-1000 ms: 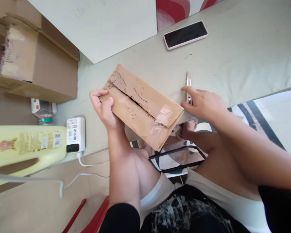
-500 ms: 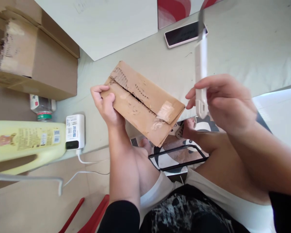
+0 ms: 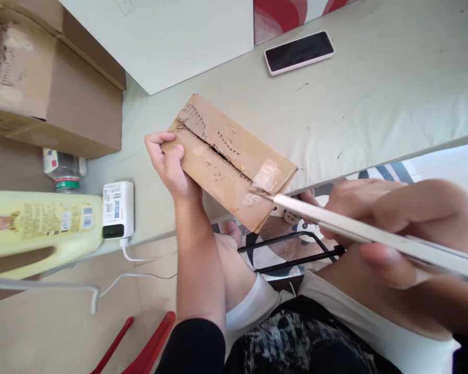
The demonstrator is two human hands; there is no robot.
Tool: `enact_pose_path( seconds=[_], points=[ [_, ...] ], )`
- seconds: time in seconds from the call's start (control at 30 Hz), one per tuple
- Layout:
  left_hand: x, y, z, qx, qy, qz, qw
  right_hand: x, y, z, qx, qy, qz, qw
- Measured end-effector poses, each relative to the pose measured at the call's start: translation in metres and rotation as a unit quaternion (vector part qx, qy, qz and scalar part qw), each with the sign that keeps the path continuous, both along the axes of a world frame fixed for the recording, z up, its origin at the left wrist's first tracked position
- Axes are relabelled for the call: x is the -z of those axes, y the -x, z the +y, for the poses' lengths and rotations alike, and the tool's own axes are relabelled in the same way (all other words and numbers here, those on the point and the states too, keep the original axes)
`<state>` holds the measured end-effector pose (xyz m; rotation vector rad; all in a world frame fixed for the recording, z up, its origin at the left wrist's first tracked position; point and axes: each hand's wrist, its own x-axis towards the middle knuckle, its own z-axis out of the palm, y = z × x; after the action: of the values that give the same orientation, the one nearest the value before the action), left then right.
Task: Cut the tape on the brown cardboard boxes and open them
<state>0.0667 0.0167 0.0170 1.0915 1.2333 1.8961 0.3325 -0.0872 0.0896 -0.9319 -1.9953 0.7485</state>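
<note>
My left hand (image 3: 167, 163) grips the left end of a flat cardboard box (image 3: 226, 161), thumb on top. The box is tilted, its upper face scuffed and torn along a dark slit between two flaps. A patch of clear tape lies near its right end. In my right hand (image 3: 398, 223) is a white-handled utility knife (image 3: 347, 226), fingers closed round the handle. Its blade points left, and the tip is at the slit near the taped end. Whether the blade has entered the cardboard, I cannot tell.
A phone (image 3: 299, 53) lies on the pale cloth beyond the box. To the left stand a large carton (image 3: 81, 104), a plastic bottle (image 3: 67, 174), a yellow jug (image 3: 42, 223) and a white power bank (image 3: 118, 210) with a cable. A white panel (image 3: 171, 41) is at the back.
The knife has swung down from upright to pointing left, its tip now at the box's slit. My right hand has turned and lowered. My left hand and the box have barely moved.
</note>
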Motion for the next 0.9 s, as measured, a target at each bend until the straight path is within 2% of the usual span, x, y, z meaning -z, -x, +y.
enact_pose_path(
  seconds=[0.07, 0.13, 0.23, 0.43, 0.67, 0.77, 0.9],
  points=[
    [0.000, 0.000, 0.001, -0.005, 0.003, 0.003, 1.000, -0.001, -0.002, 0.001, -0.052, -0.005, 0.043, 0.998],
    [0.001, 0.000, 0.002, -0.006, 0.004, 0.000, 1.000, 0.003, -0.003, 0.003, -0.073, -0.035, 0.079, 0.994],
    [0.002, 0.000, 0.003, -0.007, 0.008, 0.007, 1.000, 0.010, -0.002, 0.004, -0.057, -0.090, 0.071, 0.992],
    [0.007, 0.005, 0.002, -0.005, 0.009, 0.013, 1.000, 0.016, 0.007, 0.004, -0.011, -0.132, 0.068, 0.989],
    [0.005, 0.003, 0.001, 0.006, -0.011, -0.006, 1.000, 0.008, 0.002, 0.005, -0.091, -0.197, -0.074, 0.973],
    [0.001, -0.002, 0.001, 0.012, -0.037, -0.030, 0.999, 0.009, 0.004, 0.004, -0.070, -0.197, -0.080, 0.975],
    [-0.002, -0.005, 0.000, 0.004, -0.033, -0.009, 0.999, 0.017, 0.010, 0.006, -0.045, -0.196, -0.053, 0.978]
  ],
)
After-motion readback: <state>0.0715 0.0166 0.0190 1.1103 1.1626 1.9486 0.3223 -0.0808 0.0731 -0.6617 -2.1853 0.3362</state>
